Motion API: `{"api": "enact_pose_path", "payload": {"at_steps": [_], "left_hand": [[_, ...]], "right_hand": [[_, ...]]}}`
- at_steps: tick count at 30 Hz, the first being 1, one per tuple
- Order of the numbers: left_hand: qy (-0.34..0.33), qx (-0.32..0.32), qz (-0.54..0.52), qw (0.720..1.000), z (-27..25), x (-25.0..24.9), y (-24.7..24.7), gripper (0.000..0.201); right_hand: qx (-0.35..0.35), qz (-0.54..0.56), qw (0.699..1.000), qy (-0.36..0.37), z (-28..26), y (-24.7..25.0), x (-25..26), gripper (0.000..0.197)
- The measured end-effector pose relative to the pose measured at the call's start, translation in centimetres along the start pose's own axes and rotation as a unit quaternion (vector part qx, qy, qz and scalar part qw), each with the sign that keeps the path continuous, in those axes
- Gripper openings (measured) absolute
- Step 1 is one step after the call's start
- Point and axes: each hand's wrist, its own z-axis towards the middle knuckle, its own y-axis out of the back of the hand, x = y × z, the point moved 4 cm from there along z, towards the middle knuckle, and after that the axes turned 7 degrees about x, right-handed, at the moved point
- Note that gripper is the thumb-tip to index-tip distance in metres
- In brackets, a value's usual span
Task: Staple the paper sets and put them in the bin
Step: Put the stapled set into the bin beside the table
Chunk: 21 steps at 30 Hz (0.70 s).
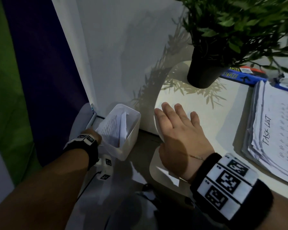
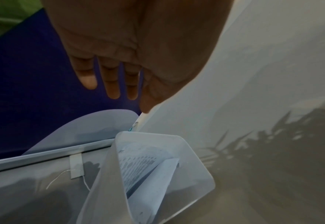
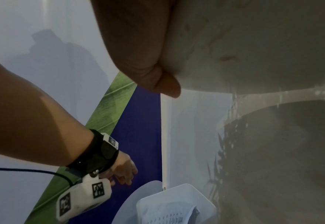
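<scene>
Left hand (image 2: 131, 50) fingers straight, empty, above bin (image 1: 131, 143) holding paper sets (image 1: 114, 128); right hand (image 1: 178, 135) flat, gripping nothing, on table (image 1: 214, 117) edge beside bin.

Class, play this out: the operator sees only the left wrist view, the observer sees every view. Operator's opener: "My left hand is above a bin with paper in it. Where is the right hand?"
Observer: The right hand rests flat on the white table's rounded edge, fingers straight.
Operator: Any paper left to staple?
Observer: Yes, a stack headed TASK LIST lies on the table's right side.
Operator: What casts that leafy shadow?
Observer: A plant in a black pot at the back of the table.
</scene>
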Motion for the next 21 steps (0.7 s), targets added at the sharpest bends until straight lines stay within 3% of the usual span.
{"api": "enact_pose_path", "payload": {"at_steps": [3, 7, 10, 12, 21], "left_hand": [[0.014, 0.049, -0.004, 0.999, -0.6, -0.4, 0.9, 0.054], [-0.020, 0.003, -0.043, 0.999, -2.4, -1.7, 1.5, 0.057], [-0.104, -0.038, -0.091, 0.990, -4.6, -3.8, 1.9, 0.046], [-0.152, -0.062, -0.114, 0.980, -5.9, -5.4, 2.5, 0.050], [-0.284, -0.093, -0.177, 0.938, -14.6, -10.4, 4.3, 0.047]], "right_hand": [[0.019, 0.011, 1.000, 0.000, 0.0, 0.4, 0.1, 0.089], [0.050, -0.006, 0.999, 0.007, -0.1, 0.4, 0.1, 0.092], [0.053, -0.001, 0.999, 0.009, -0.2, 0.4, 0.1, 0.097], [0.040, -0.001, 0.999, 0.012, -0.3, 0.4, 0.1, 0.096], [0.005, 0.005, 1.000, 0.024, -0.4, -0.3, -0.2, 0.075]]}}
